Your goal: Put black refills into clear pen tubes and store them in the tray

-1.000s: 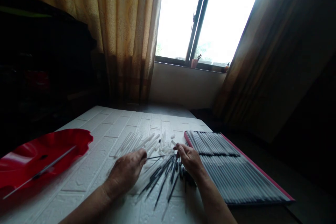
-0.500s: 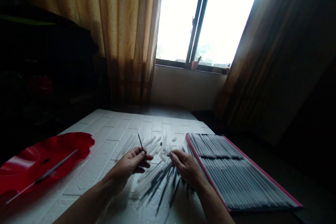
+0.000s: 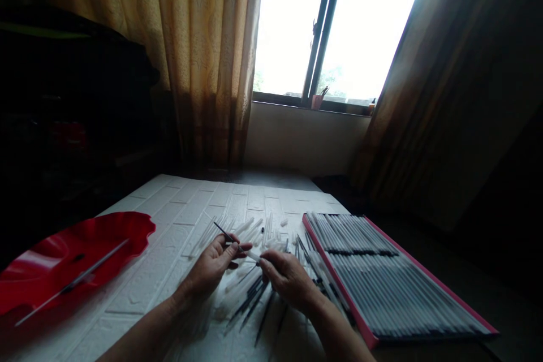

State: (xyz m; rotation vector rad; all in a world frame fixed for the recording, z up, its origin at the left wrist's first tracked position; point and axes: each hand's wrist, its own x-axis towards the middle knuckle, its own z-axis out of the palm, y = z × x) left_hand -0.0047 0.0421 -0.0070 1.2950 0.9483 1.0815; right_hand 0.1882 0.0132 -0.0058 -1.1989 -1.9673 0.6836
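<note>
White surface [image 3: 165, 212] is running between red tray [image 3: 40, 251] and loose pile [image 3: 248, 297] — far edge lying well beyond. Box [image 3: 341, 285] is crowding the pile's right side. Above the pile, 2 hands are hovering just apart: left hand [image 3: 214, 264] pinching a thin, straight dark rod [image 3: 223, 231], right hand [image 3: 291, 278] gripping a whitish tube [image 3: 253, 257] — rod-to-tube contact unclear.

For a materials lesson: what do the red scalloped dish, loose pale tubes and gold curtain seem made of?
Red scalloped dish: probably glossy plastic, from bright highlights on its moulded curves.
Loose pale tubes: likely plastic, since they look translucent, though blur leaves glass possible.
Gold curtain: patterned fabric, slightly satiny, judging by its hanging folds and sheen.
</note>
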